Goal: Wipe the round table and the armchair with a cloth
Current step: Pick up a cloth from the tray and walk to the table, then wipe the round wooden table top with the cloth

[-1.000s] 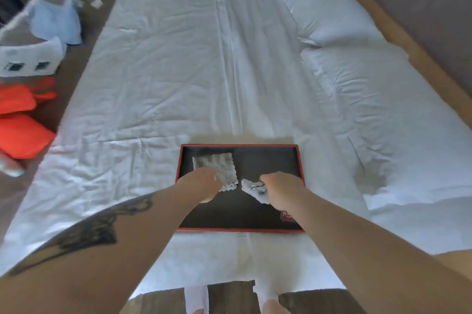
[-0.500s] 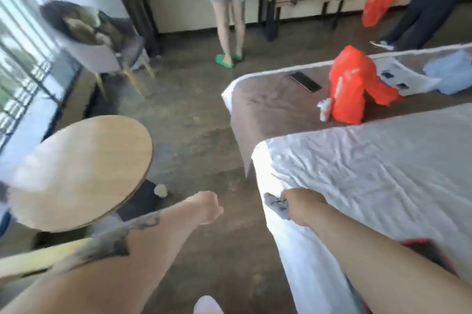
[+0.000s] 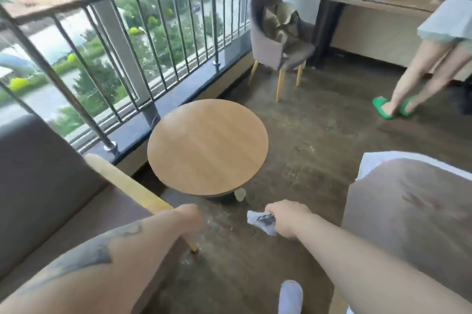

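1. The left forearm, with a dark tattoo, reaches from the lower left of the frame toward the centre.
2. The left hand (image 3: 190, 216) is curled into a loose fist, holding nothing visible.
3. The right arm enters from the lower right.
4. The right hand (image 3: 288, 219) grips a small grey cloth (image 3: 260, 220), knuckles upward.

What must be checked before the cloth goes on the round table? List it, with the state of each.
1. Cloth gripped in right hand: ok.
2. Round table top bare: ok.
3. Cloth touching the table: not ok, it is short of the near rim.
4. Left hand free to steady: cannot tell, fingers hidden.
5. Cloth damp: cannot tell.
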A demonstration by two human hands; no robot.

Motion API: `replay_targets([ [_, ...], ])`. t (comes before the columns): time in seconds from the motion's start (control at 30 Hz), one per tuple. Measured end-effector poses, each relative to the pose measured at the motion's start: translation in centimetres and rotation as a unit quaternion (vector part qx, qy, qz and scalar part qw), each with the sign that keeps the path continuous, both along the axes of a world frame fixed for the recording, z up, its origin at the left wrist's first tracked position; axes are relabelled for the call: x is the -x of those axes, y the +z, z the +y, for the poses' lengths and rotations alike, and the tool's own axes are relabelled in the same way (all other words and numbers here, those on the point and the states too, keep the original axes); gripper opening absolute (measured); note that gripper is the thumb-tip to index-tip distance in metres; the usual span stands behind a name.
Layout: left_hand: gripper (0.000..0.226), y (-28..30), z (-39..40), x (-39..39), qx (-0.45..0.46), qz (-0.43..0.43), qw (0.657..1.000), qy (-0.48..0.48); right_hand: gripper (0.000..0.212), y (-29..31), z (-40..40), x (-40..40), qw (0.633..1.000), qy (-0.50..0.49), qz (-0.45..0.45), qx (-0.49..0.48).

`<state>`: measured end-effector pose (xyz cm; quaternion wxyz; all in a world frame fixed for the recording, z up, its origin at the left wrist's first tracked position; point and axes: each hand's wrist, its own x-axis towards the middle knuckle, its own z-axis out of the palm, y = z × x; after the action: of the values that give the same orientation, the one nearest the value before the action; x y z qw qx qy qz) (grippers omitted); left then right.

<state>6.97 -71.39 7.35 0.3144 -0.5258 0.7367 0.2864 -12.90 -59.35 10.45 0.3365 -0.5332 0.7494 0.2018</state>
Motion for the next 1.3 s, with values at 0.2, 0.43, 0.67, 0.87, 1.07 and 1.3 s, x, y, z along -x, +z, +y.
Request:
replay_targets([
  [0.2,0.039,-0.4,-0.9,4.8,-0.035,0.069,0.991,0.107,0.006,0.4,-6.9,8.9,0.996,0.076,0.051,-0.015],
  [0.43,0.040,-2.9,-5.5,6.2,-0.017,0.097,0.973,0.208,0.014,-4.3,-16.3,12.6,0.996,0.083,0.044,-0.008],
  [0.67,0.034,-11.3,-12.2,8.3,-0.020,0.074,0.954,0.289,0.045,-12.0,-21.8,13.3,0.998,0.052,0.019,-0.009],
  [0.87,0.056,-19.2,-12.0,13.7,0.080,0.025,0.962,0.260,0.065,-21.8,-24.7,15.4,0.982,0.102,0.017,0.158],
  [1.07,0.069,-28.4,-11.9,18.5,0.270,0.049,0.897,0.347,0.054,-32.3,-22.8,13.6,0.935,0.269,-0.126,0.195],
  [1.3,0.071,-33.4,-11.4,20.8,0.294,-0.004,0.845,0.447,0.034,-34.4,-25.0,16.3,0.935,0.181,-0.031,0.304],
])
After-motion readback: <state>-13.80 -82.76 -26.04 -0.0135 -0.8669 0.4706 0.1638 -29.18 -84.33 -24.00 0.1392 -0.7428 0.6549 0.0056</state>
